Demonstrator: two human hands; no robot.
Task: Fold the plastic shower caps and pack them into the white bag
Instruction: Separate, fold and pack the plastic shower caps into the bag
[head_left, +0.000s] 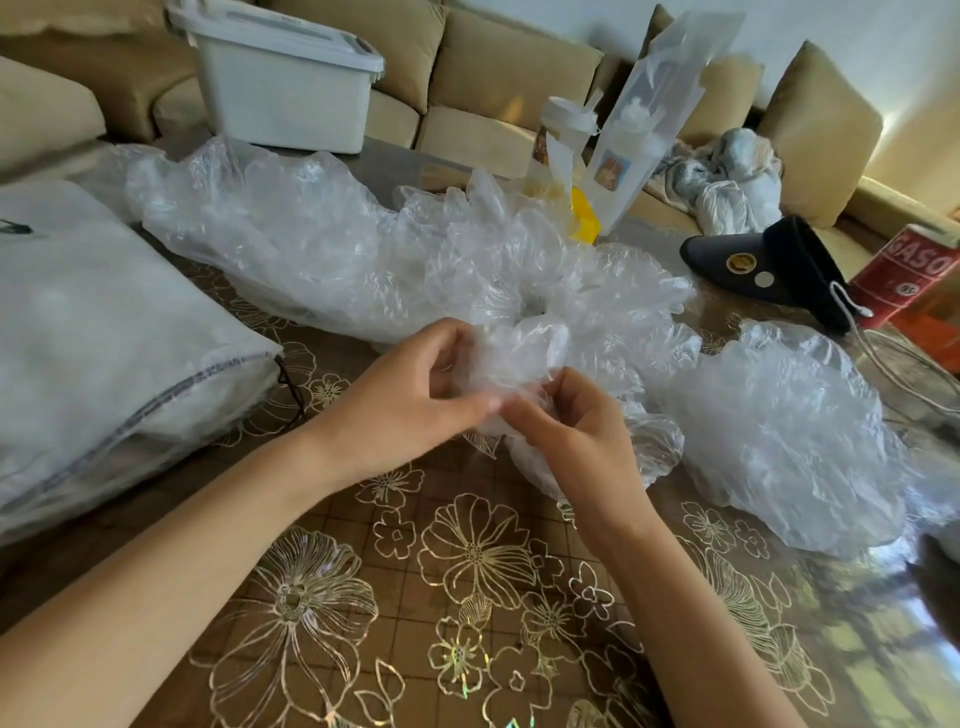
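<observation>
Pinching shower cap between fingers

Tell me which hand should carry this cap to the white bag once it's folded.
Left, probably. The white bag lies to the left, nearer the left hand; the right hand would have to reach across. Both hands pinch the cap now, so either could keep hold.

A tan sectional sofa runs along the far side and round to the left, its thick back cushions upright against a pale wall. Warm light falls bright on the wall at the far right. The worktop has a glossy brown covering with gold-outlined flowers on a fine grid, with reflections near its right edge
</observation>
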